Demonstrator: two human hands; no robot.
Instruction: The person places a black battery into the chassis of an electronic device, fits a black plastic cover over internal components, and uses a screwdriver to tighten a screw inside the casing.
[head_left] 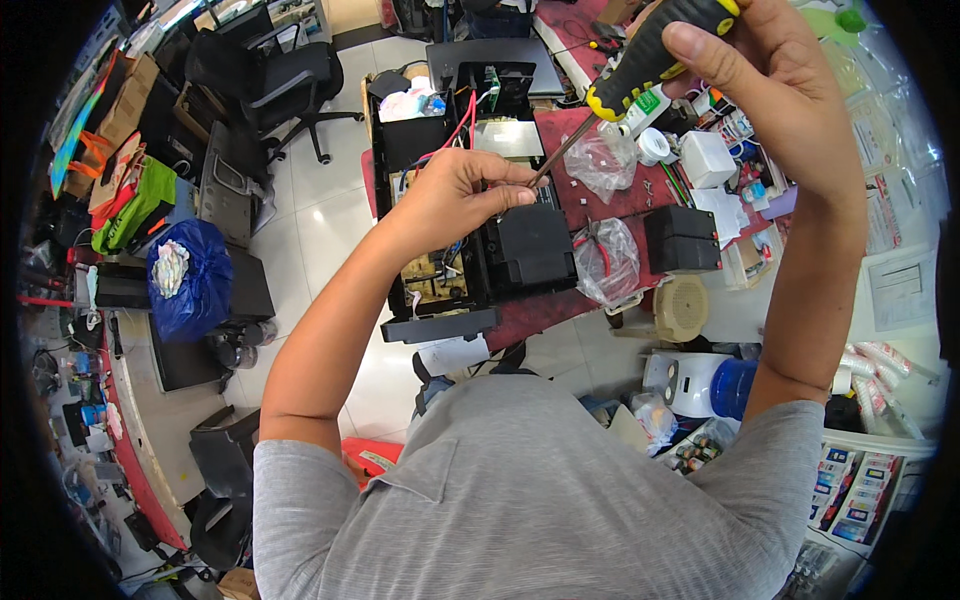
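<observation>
My right hand (pixel 765 85), raised at the upper right, is closed around the black and yellow handle of a screwdriver (pixel 645 68). The thin shaft slants down to the left. At its tip, the thumb and forefinger of my left hand (pixel 455 195) are pinched together; whether a small part sits between them too is hidden. Under my left hand stands an opened black device casing (pixel 440 318), with red wires (pixel 470 115) and a circuit board (pixel 430 278) inside. A black block (pixel 535 245) lies in the casing's right part, just below the screwdriver tip.
The red-topped table (pixel 560 300) also bears clear plastic bags (pixel 605 165), red-handled pliers (pixel 601 250), black box-shaped batteries (pixel 682 238) and a white box (pixel 707 158). A beige stool (pixel 681 307) stands near its edge. Off left are an office chair (pixel 265 80) and a blue bag (pixel 190 290).
</observation>
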